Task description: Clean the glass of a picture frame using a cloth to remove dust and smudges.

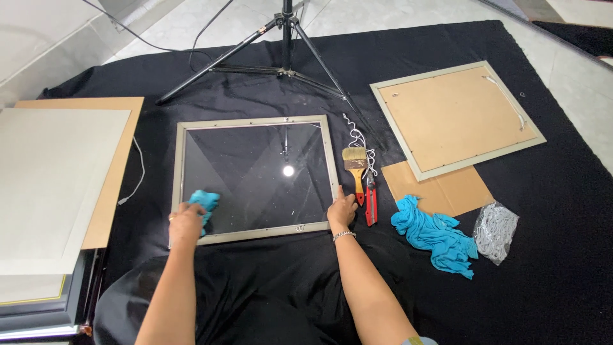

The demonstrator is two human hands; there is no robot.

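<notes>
The glazed frame (255, 179) lay flat on the black cloth (549, 268) spread over the floor, directly in front of my knees, its pale grey moulding running round a glass pane (255, 172) that mirrored a ceiling light and the tripod (287, 45) standing beyond it. My left hand (186, 223) was closed around a turquoise rag (205, 201), pressed onto the glass at the near left corner. My right hand (341, 209) rested on the frame's near right corner, fingers curled over the moulding, steadying it rather than lifting. I judged the piece stiff but fragile: the glass would be slick and would take prints, and small specks showed on it near the bottom edge, though I could not tell whether they were dust or scratches. The safe hold seemed to be the moulding on two opposite sides, both hands, kept level, never the pane itself. Weight was probably moderate, the glass making up most of it. Just right of my right hand lay a wood-handled paintbrush (355, 167) and red-handled pliers (370, 201), with a white cord (357, 137) looped behind them. Further right lay a second turquoise cloth (434, 233), a small clear bag (497, 231), a cardboard sheet (440, 188) and another frame (456, 118) face down, brown backing up. To my left sat stacked boards (57, 179).
</notes>
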